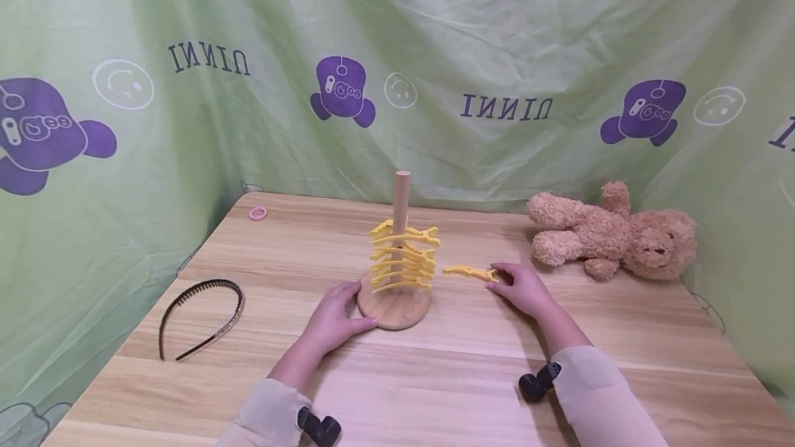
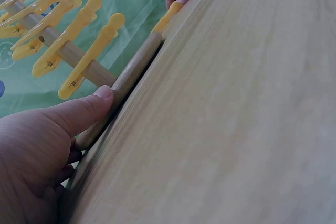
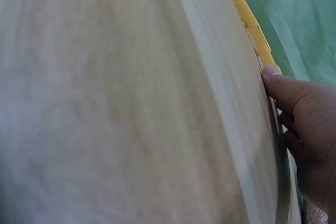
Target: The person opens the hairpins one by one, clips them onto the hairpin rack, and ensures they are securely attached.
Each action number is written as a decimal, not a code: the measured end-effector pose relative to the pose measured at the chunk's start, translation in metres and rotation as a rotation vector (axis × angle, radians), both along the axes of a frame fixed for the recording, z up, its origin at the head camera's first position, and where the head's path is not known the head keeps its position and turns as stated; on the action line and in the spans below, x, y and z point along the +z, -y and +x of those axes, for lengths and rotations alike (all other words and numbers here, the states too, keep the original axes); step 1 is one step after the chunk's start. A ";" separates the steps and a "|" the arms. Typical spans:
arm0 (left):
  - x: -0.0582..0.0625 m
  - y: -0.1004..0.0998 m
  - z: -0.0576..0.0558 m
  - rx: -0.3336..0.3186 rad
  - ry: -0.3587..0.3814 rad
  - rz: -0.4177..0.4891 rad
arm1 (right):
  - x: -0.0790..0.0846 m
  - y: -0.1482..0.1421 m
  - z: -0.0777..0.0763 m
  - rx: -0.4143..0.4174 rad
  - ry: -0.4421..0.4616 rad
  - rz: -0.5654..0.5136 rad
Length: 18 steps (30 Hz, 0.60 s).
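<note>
A wooden stand has a round base [image 1: 397, 314] and an upright post [image 1: 402, 200]. Several yellow hair clips [image 1: 424, 234] are clipped across the post, one above another. My left hand [image 1: 335, 318] grips the base's rim, with the thumb on the near side; in the left wrist view the other fingers are partly hidden behind it. To the right of the stand, my right hand [image 1: 523, 290] pinches one end of another yellow hair clip [image 1: 467, 272] between thumb and fingers. That clip lies low along the tabletop, its far end pointing at the stand.
A brown teddy bear [image 1: 602, 232] lies on its side at the back right. On the left is a black headband [image 1: 205, 286], and a pink hair ring [image 1: 257, 213] sits near the back left corner. Green printed cloth [image 1: 435, 40] hangs around the wooden table [image 1: 435, 385].
</note>
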<state>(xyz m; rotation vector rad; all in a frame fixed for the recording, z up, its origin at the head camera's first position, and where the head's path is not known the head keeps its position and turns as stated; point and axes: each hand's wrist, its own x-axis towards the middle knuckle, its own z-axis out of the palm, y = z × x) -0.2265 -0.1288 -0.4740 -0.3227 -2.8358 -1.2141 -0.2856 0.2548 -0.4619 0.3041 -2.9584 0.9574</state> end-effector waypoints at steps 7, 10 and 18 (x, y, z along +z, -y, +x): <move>-0.002 0.000 0.001 0.002 0.005 0.006 | 0.000 0.000 0.003 -0.017 -0.004 -0.005; -0.002 0.001 0.001 0.001 0.003 0.009 | 0.004 0.000 0.005 -0.030 0.005 -0.012; -0.001 0.001 0.000 0.001 -0.001 0.005 | 0.037 0.008 0.013 -0.080 -0.038 -0.168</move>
